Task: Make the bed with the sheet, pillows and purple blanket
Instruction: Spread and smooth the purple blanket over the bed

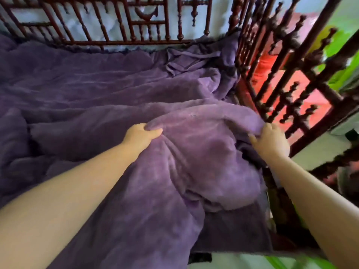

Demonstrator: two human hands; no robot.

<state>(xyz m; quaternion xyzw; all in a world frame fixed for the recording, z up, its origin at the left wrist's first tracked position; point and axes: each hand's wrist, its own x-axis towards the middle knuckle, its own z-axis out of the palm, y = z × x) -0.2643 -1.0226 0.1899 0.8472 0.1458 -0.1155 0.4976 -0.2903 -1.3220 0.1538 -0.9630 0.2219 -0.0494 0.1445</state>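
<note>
Purple plush fleece fills most of the view: the soft purple blanket (116, 90) lies rumpled across the whole bed, its far edge running along the foot of the dark red carved wooden back rail (108, 22). Its right side bunches against the dark red turned-spindle side rail (275, 78), which closes the bed on that side. A folded-over corner of the blanket sits crumpled in the far right corner where the two rails meet. The widest open stretch of bedding lies to the left and ahead of the hands; the near edge of the blanket hangs over the front of the bed at bottom centre.

A raised fold of the blanket runs between the two hands. The left hand (140, 134) pinches this fold, thumb on top. The right hand (272, 139), blurred, grips the fold's other end just beside the side rail, fingers curled into the cloth.

No writing or label can be read.
</note>
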